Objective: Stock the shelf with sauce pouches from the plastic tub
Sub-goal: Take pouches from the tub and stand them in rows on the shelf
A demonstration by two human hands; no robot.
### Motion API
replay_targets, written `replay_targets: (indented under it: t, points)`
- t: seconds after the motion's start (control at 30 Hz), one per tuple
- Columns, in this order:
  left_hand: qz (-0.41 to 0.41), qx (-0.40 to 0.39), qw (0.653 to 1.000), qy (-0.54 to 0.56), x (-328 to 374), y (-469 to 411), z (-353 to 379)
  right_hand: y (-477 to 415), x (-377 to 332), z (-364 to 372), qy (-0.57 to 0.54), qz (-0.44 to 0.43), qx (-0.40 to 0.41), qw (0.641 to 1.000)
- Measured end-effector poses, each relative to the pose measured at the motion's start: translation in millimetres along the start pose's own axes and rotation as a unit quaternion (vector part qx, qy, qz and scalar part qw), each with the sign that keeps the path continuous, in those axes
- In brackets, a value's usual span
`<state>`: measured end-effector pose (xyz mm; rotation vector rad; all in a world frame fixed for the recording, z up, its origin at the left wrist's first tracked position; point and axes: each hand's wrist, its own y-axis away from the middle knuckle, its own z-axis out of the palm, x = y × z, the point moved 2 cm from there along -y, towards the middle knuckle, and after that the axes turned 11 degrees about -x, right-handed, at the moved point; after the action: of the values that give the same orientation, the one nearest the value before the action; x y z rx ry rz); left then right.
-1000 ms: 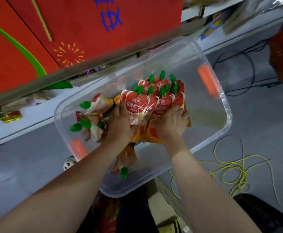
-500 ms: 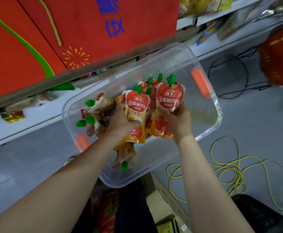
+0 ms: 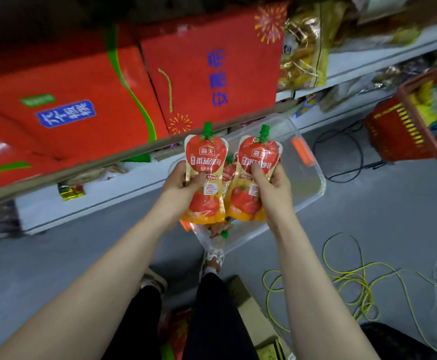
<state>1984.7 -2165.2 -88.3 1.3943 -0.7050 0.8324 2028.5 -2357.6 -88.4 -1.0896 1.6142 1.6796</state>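
Centre of frame, left hand [image 3: 183,181] curled round one sauce pouch [image 3: 204,162], right hand [image 3: 273,184] curled round a second pouch [image 3: 259,155], one plastic tub [image 3: 314,178] beneath.

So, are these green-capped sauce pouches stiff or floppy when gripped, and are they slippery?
Probably fairly firm: the left pouch stands upright though the left hand grips only its middle. Likely slippery, as the film looks glossy. The bulging bottom suggests some weight for its size.
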Motion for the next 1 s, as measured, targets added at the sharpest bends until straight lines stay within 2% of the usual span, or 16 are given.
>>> replay_targets:
  t: [0.23,0.53,1.0]
  points:
    - [0.117,0.024,0.993,-0.002,52,88,-85,69,-77,78,0.021,-0.133,-0.02,0.991]
    - [0.219,0.077,0.973,0.016,99,183,-203,133,-155,208,0.05,-0.255,-0.109,0.959]
    - [0.383,0.168,0.908,0.016,215,294,-349,198,-321,370,0.095,-0.384,-0.226,0.89]
